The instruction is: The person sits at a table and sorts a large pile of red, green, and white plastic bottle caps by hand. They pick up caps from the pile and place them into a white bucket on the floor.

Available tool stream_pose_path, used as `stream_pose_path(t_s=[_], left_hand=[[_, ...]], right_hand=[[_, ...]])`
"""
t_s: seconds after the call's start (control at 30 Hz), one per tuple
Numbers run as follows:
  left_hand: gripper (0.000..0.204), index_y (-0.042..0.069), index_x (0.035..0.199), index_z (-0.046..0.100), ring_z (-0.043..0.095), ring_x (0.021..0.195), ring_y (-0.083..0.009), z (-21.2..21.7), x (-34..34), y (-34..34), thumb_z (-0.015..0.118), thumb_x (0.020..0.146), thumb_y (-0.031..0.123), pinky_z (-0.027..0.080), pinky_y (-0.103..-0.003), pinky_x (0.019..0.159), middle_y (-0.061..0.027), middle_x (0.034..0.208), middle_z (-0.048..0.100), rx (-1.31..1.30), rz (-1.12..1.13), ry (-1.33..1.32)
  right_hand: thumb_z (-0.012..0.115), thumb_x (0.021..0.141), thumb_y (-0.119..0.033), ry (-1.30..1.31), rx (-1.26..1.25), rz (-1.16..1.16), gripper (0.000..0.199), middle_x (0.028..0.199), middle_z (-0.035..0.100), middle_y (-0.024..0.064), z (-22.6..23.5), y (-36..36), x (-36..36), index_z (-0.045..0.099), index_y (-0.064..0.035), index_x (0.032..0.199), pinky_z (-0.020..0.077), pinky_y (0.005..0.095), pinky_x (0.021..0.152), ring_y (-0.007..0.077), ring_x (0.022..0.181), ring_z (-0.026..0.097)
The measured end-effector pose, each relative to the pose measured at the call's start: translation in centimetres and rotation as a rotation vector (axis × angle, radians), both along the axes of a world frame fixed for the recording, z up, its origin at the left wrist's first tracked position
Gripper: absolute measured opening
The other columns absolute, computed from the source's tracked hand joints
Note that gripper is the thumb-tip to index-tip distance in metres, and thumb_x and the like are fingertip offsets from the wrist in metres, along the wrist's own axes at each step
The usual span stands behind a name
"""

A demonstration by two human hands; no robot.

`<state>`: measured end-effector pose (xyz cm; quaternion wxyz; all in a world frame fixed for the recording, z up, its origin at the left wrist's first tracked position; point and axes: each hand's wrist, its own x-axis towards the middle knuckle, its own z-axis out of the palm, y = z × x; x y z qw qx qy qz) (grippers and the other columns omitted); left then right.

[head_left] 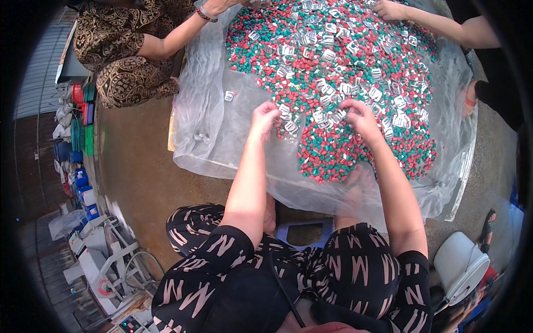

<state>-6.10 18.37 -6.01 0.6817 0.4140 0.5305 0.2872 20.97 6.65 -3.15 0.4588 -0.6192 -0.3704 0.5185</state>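
Red and green pebble-like pieces (333, 150) lie spread over a table covered with translucent sheeting, with small silver slotted buckle-like pieces (327, 90) scattered among them. At the left edge of this spread, my left hand (265, 119) has its fingers pinched together beside a few silver pieces (290, 127); anything between the fingertips is too small to make out. My right hand (361, 120) hovers over the middle of the near part, fingers curled inward next to silver pieces (320, 117). What its fingertips hold, if anything, is hidden.
One silver piece (229, 96) lies apart on the sheeting (205, 147). Another person's hand (217, 5) is at the far left, and a different person's hand (390, 10) touches the spread at the far right. A blue plastic stool (305, 232) is between my legs.
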Motion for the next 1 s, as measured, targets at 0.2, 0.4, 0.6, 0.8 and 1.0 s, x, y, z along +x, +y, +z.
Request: stream_pose_path(t_s=[0.2,0.4,0.6,0.8,1.0], left_hand=[[0.029,0.006,0.089,0.057,0.06,0.06,-0.0143,-1.9,-0.8,-0.6,0.077,0.069,0.011,0.047,-0.029,0.049,-0.0057,0.074,0.061,0.319,-0.135,0.446],[0.026,0.004,0.084,0.058,0.063,0.06,-0.0154,-0.8,1.0,-1.4,0.077,0.067,0.008,0.052,-0.028,0.046,-0.006,0.07,0.061,0.144,-0.355,0.599],[0.029,0.005,0.094,0.059,0.059,0.065,-0.0111,-0.4,-1.3,-2.0,0.076,0.071,0.01,0.049,-0.024,0.057,-0.0001,0.078,0.059,0.1,-0.333,0.167],[0.038,0.008,0.102,0.063,0.061,0.071,-0.0167,-1.2,-0.6,-5.1,0.078,0.067,0.015,0.049,-0.03,0.067,-0.0067,0.08,0.065,0.579,-0.455,0.729],[0.023,0.005,0.096,0.061,0.065,0.078,-0.021,-0.5,-3.3,-5.3,0.071,0.077,0.012,0.053,-0.028,0.06,-0.0074,0.086,0.067,-0.203,-0.04,-0.301]], right_hand=[[0.07,0.072,-0.026,-1.085,-0.025,0.16,0.024,0.072,0.062,0.0122,-0.3,-0.1,-3.2,0.063,-0.0082,0.087,0.0504,0.0416,0.068,0.0312,0.077,0.063],[0.06,0.072,-0.006,-0.56,-0.051,0.004,0.007,0.066,0.059,0.0078,-1.2,-0.4,-1.5,0.053,-0.0063,0.072,0.0476,0.0327,0.058,0.0178,0.062,0.058],[0.047,0.072,0.005,0.145,-0.091,-0.039,0.015,0.063,0.053,0.0014,0.8,-1.6,-3.0,0.053,-0.0049,0.08,0.0427,0.0268,0.047,0.0118,0.055,0.053],[0.06,0.078,-0.021,-0.969,0.148,0.665,0.017,0.084,0.058,0.0103,1.6,-4.6,-7.9,0.065,-0.0104,0.09,0.0523,0.0365,0.062,0.0251,0.076,0.063],[0.057,0.081,-0.019,-1.153,0.075,0.518,0.015,0.088,0.055,0.0099,-0.4,-5.7,-8.9,0.063,-0.0113,0.092,0.0526,0.0362,0.061,0.0242,0.08,0.062]])
